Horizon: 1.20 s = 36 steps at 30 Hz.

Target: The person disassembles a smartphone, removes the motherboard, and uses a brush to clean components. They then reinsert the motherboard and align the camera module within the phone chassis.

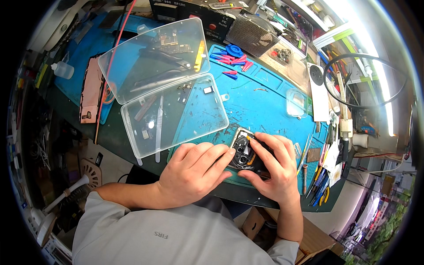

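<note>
While both hands pin opened phone (245, 152) flat on blue mat (265, 101), left hand (192, 172) braces its edge, fingers curled on it; right hand (271, 170) pinches far side, thumb underneath. Open clear parts box (172, 110) sits near, behind left hand.

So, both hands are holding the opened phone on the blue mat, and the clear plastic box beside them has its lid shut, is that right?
Not quite: the clear plastic box lies open, its lid folded back flat behind it, as the head view shows. The rest holds: the left hand and right hand both hold the opened phone on the blue mat.
</note>
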{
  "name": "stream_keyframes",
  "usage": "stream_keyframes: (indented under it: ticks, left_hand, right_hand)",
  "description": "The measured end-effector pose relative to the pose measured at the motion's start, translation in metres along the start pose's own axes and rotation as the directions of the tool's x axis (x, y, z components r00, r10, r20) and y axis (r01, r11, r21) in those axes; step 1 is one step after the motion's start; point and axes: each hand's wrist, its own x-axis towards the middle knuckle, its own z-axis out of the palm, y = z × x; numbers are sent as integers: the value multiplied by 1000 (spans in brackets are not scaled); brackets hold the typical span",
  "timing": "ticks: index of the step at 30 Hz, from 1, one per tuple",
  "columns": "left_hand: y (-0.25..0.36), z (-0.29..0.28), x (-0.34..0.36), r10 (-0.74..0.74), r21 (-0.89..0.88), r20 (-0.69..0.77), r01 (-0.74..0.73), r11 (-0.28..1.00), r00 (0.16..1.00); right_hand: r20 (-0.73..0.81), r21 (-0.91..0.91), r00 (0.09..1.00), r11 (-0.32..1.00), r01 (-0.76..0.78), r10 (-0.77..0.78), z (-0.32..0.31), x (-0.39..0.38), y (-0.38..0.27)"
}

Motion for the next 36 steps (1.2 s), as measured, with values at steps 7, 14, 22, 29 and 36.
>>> stream_keyframes:
  ticks: [7, 14, 22, 29, 36]
  left_hand:
    - [-1, 0, 3, 17, -22, -10, -17, 1000, 1000]
    - [-2, -1, 4, 27, -35, -8, -27, 999, 1000]
    - [-3, -1, 20, -51, -160, -1, 51, 986, 999]
    - [7, -8, 31, -95, -26, 151, 100, 995, 984]
    - [10, -13, 46, -71, 111, 279, 41, 993, 958]
  right_hand:
    - [13, 6, 1000, 1000, -2, 2, -2, 2, -2]
    - [49, -2, 999, 1000, -20, 20, -6, 5, -6]
    - [38, 54, 998, 997, -48, 46, -5, 4, -6]
    - [14, 36, 1000, 999, -25, 24, -1, 0, -4]
    - [-40, 18, 997, 998, -59, 59, -1, -3, -5]
